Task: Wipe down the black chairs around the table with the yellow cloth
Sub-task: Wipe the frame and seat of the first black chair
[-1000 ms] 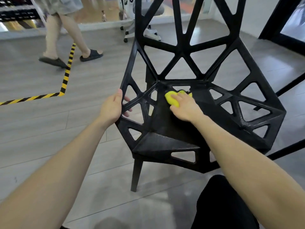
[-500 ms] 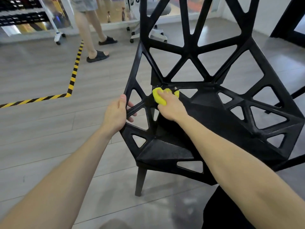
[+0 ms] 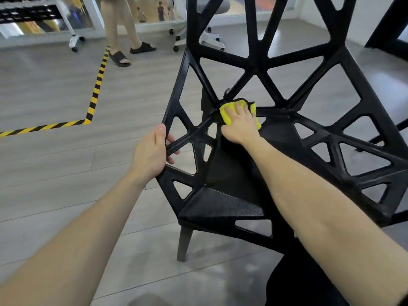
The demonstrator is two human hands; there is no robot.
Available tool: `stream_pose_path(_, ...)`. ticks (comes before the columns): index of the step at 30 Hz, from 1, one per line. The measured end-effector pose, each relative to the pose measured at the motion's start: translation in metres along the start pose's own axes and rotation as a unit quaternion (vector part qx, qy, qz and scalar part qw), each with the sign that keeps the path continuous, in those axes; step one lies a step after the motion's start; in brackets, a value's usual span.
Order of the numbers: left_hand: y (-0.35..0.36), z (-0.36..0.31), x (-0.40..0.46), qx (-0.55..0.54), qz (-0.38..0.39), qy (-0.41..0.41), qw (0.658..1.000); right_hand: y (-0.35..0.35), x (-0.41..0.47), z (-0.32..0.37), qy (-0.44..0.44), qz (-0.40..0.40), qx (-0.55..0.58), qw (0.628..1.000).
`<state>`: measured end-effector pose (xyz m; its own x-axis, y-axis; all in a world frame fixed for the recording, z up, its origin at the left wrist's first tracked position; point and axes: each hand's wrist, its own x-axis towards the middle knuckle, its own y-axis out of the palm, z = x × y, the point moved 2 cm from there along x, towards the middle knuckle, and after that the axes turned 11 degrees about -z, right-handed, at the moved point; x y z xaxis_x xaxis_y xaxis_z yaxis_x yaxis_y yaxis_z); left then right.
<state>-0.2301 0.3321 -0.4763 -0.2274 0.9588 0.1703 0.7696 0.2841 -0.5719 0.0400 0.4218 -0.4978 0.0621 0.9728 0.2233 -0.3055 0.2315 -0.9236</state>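
A black chair (image 3: 220,208) with a triangular lattice seat and back stands on the grey floor right in front of me. The yellow cloth (image 3: 226,111) lies at the back left of the seat, where seat and backrest meet. My right hand (image 3: 239,124) presses flat on the cloth with fingers spread, covering most of it. My left hand (image 3: 152,153) grips the chair's left rim, thumb along the outer edge and fingers curled through an opening around a strut.
Yellow-and-black floor tape (image 3: 95,93) runs to the left of the chair. A person in sandals (image 3: 120,40) walks at the back. A white wheeled office chair (image 3: 198,38) stands behind the backrest. Dark table legs (image 3: 386,29) rise at the far right.
My right hand slid the cloth from the seat's middle back toward the left rear corner. The left hand kept its grip. The person behind walked farther away.
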Motion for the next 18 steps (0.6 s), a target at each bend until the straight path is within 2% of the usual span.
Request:
stream_pose_path(3,0.000,0.002,0.000,-0.007,0.005,-0.004,1.000,-0.024,-0.060,0.025,-0.104,0.050,0.044,0.992)
stream_pose_path(6,0.000,0.005,0.000,-0.029,0.008,-0.010,0.999,-0.052,-0.132,-0.003,-0.150,0.152,0.125,0.969)
stream_pose_path(8,0.001,0.004,0.000,-0.028,0.005,-0.012,1.000,-0.069,-0.140,-0.042,-0.091,0.136,0.104,0.981)
stream_pose_path(10,0.004,0.003,-0.002,-0.037,0.008,-0.017,0.999,-0.079,-0.121,-0.087,0.029,0.069,0.011,0.997)
stream_pose_path(12,0.005,0.003,-0.003,-0.054,0.009,-0.020,0.998,-0.080,-0.107,-0.106,0.099,0.037,-0.073,0.992)
stream_pose_path(14,0.004,0.003,-0.002,-0.060,0.007,-0.019,0.998,-0.064,-0.108,-0.083,0.110,0.032,-0.092,0.989)
stream_pose_path(18,0.006,0.004,-0.002,-0.054,0.009,-0.011,0.998,-0.042,-0.163,0.044,-0.019,0.049,-0.022,0.998)
